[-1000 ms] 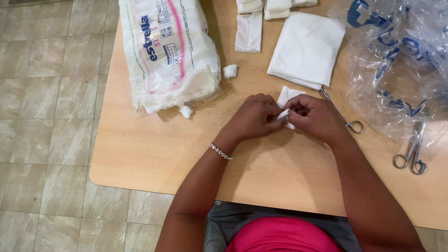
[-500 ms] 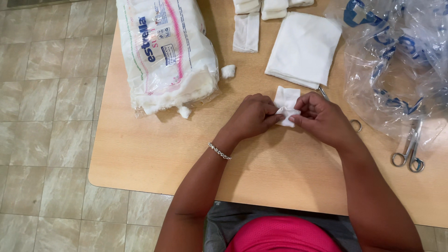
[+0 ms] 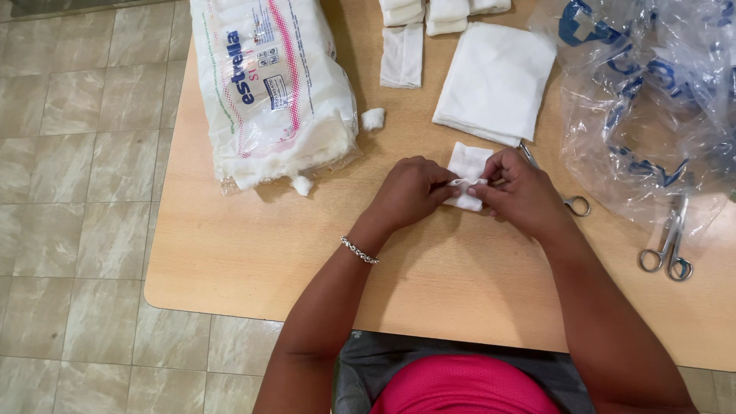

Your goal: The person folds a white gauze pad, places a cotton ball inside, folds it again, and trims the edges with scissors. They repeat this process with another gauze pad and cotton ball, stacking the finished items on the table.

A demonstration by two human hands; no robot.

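Observation:
My left hand [image 3: 410, 192] and my right hand [image 3: 517, 188] meet over the middle of the wooden table [image 3: 253, 245]. Between their fingertips they pinch a small white gauze piece [image 3: 466, 167], folded into a narrow strip along its lower edge; its upper half lies spread flat on the table. My left wrist wears a thin bracelet [image 3: 359, 250]. Just behind my right hand, a pair of metal scissors [image 3: 571, 201] lies mostly hidden, only a handle ring and part of a blade showing.
A big plastic pack of cotton wool [image 3: 272, 84] lies at the back left, with loose tufts [image 3: 373, 118] beside it. A stack of white gauze squares [image 3: 494, 80] and folded pieces [image 3: 402, 55] sit behind. A clear plastic bag [image 3: 652, 100] and metal forceps [image 3: 671, 245] lie right.
The gauze piece has been opened out flatter above my fingers and its lower edge folded into a strip. Both hands stayed in nearly the same spot.

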